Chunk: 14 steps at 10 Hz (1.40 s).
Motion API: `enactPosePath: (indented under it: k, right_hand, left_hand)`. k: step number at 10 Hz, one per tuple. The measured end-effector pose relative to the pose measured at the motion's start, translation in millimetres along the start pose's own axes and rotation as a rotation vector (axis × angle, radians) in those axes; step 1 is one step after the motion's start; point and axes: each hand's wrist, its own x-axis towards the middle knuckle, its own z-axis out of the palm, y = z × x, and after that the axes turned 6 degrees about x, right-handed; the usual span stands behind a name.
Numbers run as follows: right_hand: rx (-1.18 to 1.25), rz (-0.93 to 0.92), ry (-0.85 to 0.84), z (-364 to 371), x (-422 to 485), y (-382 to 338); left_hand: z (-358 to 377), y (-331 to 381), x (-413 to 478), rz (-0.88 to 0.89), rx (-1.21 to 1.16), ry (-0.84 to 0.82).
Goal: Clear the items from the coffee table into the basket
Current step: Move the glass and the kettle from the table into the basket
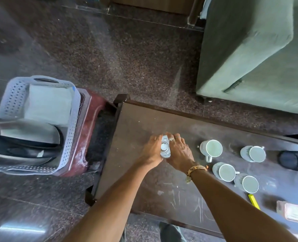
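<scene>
A clear plastic water bottle with a white cap stands on the dark brown coffee table. My left hand wraps its left side and my right hand wraps its right side, both closed around it. Right of my hands, several white mugs stand on the table, the nearest upright with its handle toward me. A pale grey perforated basket sits on a red stool left of the table. Inside the basket are a steel kettle and a white folded cloth.
A yellow stick-like item, a pinkish packet and a black round object lie on the table's right part. A green sofa stands beyond the table. Dark speckled floor lies between table, stool and sofa.
</scene>
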Motion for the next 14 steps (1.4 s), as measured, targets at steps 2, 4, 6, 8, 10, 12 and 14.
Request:
enactPosePath:
  k: [2,4,6,8,10,12,14]
  right_hand:
    - [0.017,0.012,0.0,12,3,3]
    - [-0.023,0.031,0.027,24,1,7]
    - [-0.033,0.13,0.003,1,-30,8]
    - [-0.052,-0.028,0.095,-77,-62,-38]
    - [-0.028,-0.213,0.235,-160,-79,-127]
    - [-0.057,-0.409,0.248,-177,-106,-214]
    - [-0.043,-0.531,0.139,-151,-127,-301]
  left_hand:
    - [25,-19,19,0.002,0.006,0.021]
    - [59,-39,34,-0.016,-0.016,0.056]
    - [59,-47,3,-0.058,0.017,0.036]
    - [-15,-24,-56,-0.028,0.217,0.164]
    - [-93,-17,-121,-0.083,0.141,0.489]
    - [-130,-48,-188,-0.209,0.078,0.725]
    - [-142,-117,-252,-0.365,0.006,0.864]
